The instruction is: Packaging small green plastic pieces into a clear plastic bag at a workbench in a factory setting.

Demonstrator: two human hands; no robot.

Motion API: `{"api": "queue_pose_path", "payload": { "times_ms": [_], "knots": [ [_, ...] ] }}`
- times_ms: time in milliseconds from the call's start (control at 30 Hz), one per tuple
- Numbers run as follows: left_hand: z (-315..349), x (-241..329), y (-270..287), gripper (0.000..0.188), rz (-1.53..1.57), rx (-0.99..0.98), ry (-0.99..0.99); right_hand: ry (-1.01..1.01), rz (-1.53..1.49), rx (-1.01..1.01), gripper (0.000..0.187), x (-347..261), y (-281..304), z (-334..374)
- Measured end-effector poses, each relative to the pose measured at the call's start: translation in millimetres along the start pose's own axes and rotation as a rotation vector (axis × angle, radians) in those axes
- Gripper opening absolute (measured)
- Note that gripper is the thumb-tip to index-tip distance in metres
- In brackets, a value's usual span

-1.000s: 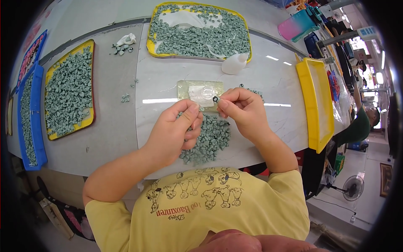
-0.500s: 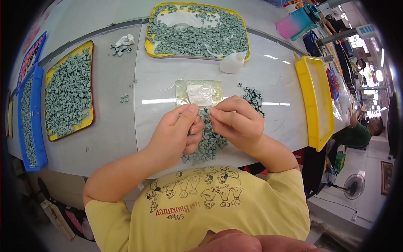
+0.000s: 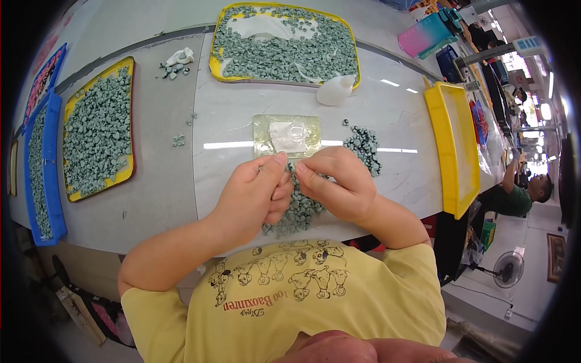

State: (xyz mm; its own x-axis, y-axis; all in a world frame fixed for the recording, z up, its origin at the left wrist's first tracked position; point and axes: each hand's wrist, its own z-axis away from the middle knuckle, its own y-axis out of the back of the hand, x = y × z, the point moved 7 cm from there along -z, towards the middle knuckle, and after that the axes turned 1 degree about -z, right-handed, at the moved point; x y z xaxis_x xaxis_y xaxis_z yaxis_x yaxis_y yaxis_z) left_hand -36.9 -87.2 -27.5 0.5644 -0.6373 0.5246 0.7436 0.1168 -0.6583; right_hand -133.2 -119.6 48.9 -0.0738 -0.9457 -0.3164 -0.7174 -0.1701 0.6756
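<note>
Far L: blue plastic tray (image 3: 55, 199) w/ sm. pale-green chunks, then yellow-rimmed tray (image 3: 124, 173) heaped w/ rough green bits. L hand (image 3: 257, 187): fingers curled, tips pinching sm. green piece (image 3: 291, 167), which sits btwn. both hands, just past flat, glossy rect. pad (image 3: 262, 130) & above loose pebbly pile (image 3: 296, 218). R hand (image 3: 339, 181): tips bunched at piece; can't tell if gripping. Further R: dark-flecked pile (image 3: 363, 148), long yellow plastic bin (image 3: 467, 181).
</note>
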Motion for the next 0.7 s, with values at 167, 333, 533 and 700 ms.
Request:
{"api": "queue_pose_path", "payload": {
  "times_ms": [167, 333, 533, 700],
  "knots": [
    [5, 1, 2, 0.027, -0.025, 0.082, -0.075, 0.107, 0.061, -0.004, 0.026, -7, -4, -3],
    [12, 1, 5, 0.026, -0.051, 0.107, -0.109, 0.152, 0.014, 0.022, 0.022, -8, -7, -3],
    [20, 5, 9, 0.028, -0.170, 0.207, -0.207, 0.166, 0.075, -0.017, 0.026, -16, -15, -5],
    [28, 17, 13, 0.030, -0.388, 0.285, -0.397, -0.098, -0.157, -0.029, 0.034, -5, -18, -9]
  ]
}}
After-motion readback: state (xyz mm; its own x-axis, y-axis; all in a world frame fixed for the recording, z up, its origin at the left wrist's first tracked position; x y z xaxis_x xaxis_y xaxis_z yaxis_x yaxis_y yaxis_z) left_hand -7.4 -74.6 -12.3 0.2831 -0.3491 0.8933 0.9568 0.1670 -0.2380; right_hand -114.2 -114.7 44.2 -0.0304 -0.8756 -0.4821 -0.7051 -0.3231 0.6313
